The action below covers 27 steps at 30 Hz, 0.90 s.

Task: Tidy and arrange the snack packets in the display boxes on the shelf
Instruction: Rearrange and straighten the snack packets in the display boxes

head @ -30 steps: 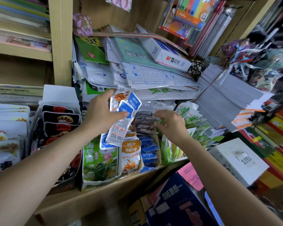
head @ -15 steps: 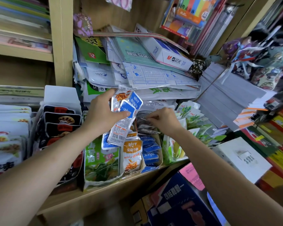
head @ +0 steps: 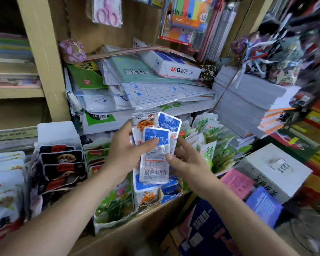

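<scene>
Held fanned and upright just above the orange-fronted display box (head: 148, 198): blue-and-white snack packets (head: 155, 163), front one back-side out, barcode showing. Inside that box, more blue packets (head: 171, 189). Left of it, black packets (head: 61, 161) in rows; right of it, green-and-white packets (head: 209, 150) leaning loosely.

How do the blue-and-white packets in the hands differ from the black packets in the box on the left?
The blue-and-white packets are held up in the air, gripped by the left hand and right hand; the black packets stand in their display box. The blue-and-white packets are fanned unevenly, the front one showing barcode print; the black packets overlap in a tidy row, fronts out. Both are small flat snack packets.
</scene>
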Motion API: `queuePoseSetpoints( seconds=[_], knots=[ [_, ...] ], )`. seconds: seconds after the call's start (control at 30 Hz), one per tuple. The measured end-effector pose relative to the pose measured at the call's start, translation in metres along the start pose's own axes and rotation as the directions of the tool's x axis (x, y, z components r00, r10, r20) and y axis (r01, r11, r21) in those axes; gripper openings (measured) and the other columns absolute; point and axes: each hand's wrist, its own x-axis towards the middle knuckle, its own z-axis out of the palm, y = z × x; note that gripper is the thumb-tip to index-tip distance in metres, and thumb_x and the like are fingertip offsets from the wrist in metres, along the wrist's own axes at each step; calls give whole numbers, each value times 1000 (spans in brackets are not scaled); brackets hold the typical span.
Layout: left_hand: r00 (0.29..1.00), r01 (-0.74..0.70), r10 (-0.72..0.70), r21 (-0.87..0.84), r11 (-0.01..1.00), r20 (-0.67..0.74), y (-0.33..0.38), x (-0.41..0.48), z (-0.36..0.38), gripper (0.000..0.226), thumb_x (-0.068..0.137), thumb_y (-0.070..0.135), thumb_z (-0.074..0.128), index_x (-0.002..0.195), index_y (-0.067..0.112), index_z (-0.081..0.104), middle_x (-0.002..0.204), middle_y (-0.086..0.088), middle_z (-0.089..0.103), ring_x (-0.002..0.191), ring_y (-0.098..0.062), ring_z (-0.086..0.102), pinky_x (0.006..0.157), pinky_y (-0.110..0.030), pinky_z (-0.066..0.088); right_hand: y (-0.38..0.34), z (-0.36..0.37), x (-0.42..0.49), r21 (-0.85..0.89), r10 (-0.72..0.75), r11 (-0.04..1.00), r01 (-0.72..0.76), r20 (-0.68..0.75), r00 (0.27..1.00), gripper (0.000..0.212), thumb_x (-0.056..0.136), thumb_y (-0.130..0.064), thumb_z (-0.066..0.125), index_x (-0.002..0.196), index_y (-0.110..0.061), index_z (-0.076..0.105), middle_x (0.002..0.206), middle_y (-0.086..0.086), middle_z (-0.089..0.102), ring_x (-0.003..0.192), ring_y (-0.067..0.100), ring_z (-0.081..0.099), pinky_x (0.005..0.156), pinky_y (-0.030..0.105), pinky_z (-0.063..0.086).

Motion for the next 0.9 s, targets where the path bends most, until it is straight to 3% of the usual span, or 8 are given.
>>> queuePoseSetpoints(
  seconds=[0.1, 0.2, 0.33, 0.43, 0.5, 0.6, 0.77, 0.9],
  knots=[
    [998, 43, -44, 22, 999, 45, -7, -2, 15, 38, 81, 12, 81, 113, 24, 65, 108, 8, 76, 100, -11, 72, 89, -43, 57, 3, 4, -2, 77, -79, 994, 84, -70, 994, 47, 91, -3, 67, 132, -20, 52, 121, 13, 69, 110, 35, 67, 87, 53, 57],
    [987, 59, -76, 122, 991, 140, -15, -5, 28, 38, 85, 18, 79, 119, 27, 63, 106, 9, 75, 100, -11, 71, 93, -44, 56, 10, 1, -2, 43, -116, 992, 118, -48, 992, 51, 91, 1, 66, 135, -19, 50, 125, 13, 67, 115, 34, 65, 94, 49, 55],
    [966, 124, -135, 63, 990, 219, -18, -10, 41, 49, 96, 17, 66, 136, 24, 39, 117, 10, 70, 107, -9, 69, 100, -45, 54, 10, -6, 1, -25, -149, 989, 147, -56, 987, 48, 91, 4, 65, 134, -16, 53, 123, 8, 68, 115, 26, 65, 94, 43, 56],
    [977, 102, -103, 17, 995, 186, -20, -8, 44, 68, 95, 15, 66, 144, 37, 24, 133, 7, 62, 118, -9, 63, 103, -43, 51, 7, -10, 4, 25, -210, 976, 216, -148, 966, 43, 91, 7, 64, 130, -8, 54, 120, 11, 68, 111, 29, 67, 92, 42, 56],
    [986, 102, -100, -2, 995, 132, -21, -7, 42, 70, 94, 16, 67, 146, 40, 25, 135, 4, 60, 118, -9, 63, 100, -42, 52, 7, -10, 8, 98, -225, 964, 247, -198, 954, 42, 91, 7, 63, 130, -6, 53, 119, 15, 68, 110, 33, 67, 91, 48, 56],
    [972, 148, -137, -43, 988, 190, -21, -14, 44, 46, 99, 24, 58, 142, 29, 43, 124, 9, 68, 117, -10, 64, 94, -32, 55, 15, -4, 13, 104, -239, 959, 265, -214, 947, 39, 93, 5, 61, 129, -7, 52, 120, 20, 66, 111, 38, 65, 94, 58, 53],
    [961, 173, -141, -120, 978, 239, -27, -21, 51, 37, 102, 27, 48, 139, 31, 49, 131, 11, 65, 127, -7, 57, 98, -28, 51, 27, 8, 20, 25, -215, 975, 219, -107, 971, 42, 97, 5, 55, 134, -12, 44, 126, 17, 62, 118, 33, 61, 101, 56, 49],
    [981, 128, -117, -65, 990, 155, -29, -18, 45, 27, 99, 20, 54, 126, 26, 58, 118, 4, 71, 117, -16, 64, 101, -40, 51, 23, -1, 17, -40, -200, 980, 196, -115, 973, 36, 93, -2, 67, 125, -8, 53, 116, 17, 67, 110, 33, 66, 97, 57, 52]
  ],
)
